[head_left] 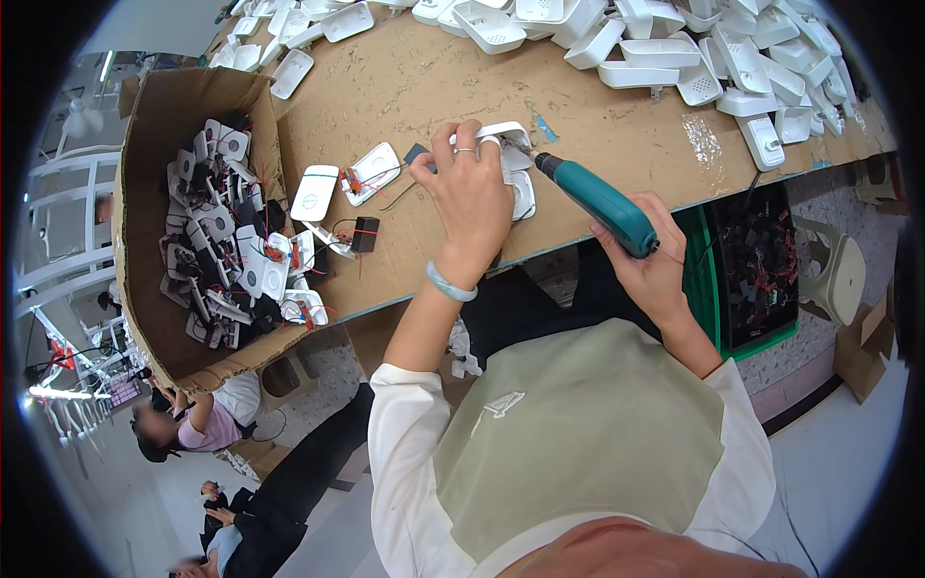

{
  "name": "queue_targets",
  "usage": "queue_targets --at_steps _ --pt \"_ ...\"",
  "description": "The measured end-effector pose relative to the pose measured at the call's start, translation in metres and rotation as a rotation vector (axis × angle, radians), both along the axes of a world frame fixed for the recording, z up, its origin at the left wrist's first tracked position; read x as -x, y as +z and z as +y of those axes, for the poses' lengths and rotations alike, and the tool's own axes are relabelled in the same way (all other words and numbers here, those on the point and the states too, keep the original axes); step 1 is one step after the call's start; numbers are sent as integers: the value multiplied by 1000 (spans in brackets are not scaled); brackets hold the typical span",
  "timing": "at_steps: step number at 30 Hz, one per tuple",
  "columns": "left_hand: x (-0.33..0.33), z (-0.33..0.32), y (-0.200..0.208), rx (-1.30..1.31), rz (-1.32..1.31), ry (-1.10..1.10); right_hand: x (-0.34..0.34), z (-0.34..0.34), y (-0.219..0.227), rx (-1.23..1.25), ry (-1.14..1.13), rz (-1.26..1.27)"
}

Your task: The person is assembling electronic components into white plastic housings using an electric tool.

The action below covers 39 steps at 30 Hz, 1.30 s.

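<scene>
One driver (594,196), gripped in the right hand (647,268), points its long axis away and leftward from the person (588,424), toward the casing (507,131) in the left hand (473,204).

Head-worn fisheye, facing down, close above table (636,144)

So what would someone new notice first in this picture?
Probably the teal power screwdriver in the right hand, its tip toward the white pieces by the left hand. Then the big heap of white shells across the table's far side, and the cardboard box of parts at left.
</scene>
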<state>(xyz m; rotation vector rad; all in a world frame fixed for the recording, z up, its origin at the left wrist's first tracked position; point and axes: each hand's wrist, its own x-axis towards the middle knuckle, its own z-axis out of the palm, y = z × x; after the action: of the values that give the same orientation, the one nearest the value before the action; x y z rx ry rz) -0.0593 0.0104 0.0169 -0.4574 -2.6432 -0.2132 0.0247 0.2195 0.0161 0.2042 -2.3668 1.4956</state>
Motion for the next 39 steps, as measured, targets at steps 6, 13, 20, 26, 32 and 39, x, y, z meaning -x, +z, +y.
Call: queue_targets --at_steps 6,13,20,26,32,39 --pt "1 1 1 12 -12 3 -1 4 -1 -36 24 -43" --pt "1 1 0 -6 -14 10 2 1 2 -16 22 15" --pt "2 2 0 0 -14 15 0 5 1 -82 37 -70" --pt "1 2 0 -3 -7 19 -4 3 4 -10 24 26" --pt "0 2 0 -1 -10 16 -25 12 8 142 -65 -45" --pt "1 5 1 -11 -48 43 -29 21 11 215 -89 -83"
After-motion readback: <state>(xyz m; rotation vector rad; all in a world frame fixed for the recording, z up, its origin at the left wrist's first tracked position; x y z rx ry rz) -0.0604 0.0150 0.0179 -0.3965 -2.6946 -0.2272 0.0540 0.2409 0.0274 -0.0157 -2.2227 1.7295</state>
